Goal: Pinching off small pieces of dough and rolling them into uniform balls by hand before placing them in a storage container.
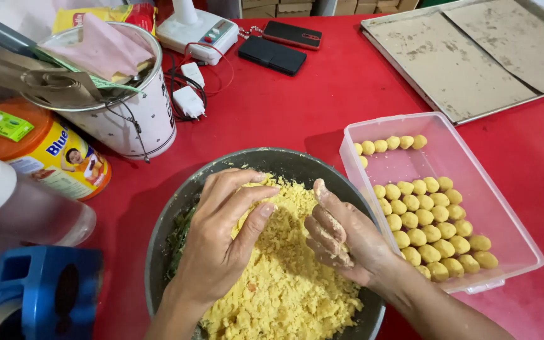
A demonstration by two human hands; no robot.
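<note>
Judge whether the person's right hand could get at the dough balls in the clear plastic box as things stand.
Probably yes. The right hand is over the bowl of crumbly dough, right beside the open, lidless box; nothing lies between it and the dough balls.

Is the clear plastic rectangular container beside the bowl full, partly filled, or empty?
Partly filled. The clear plastic rectangular container holds rows of small yellow dough balls along its near side; much of its floor is bare.

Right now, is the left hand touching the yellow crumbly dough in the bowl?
Touching. The head view shows the left hand lying palm-down on the yellow dough in the grey bowl, fingertips pressed into the crumbs with no gap.
</note>
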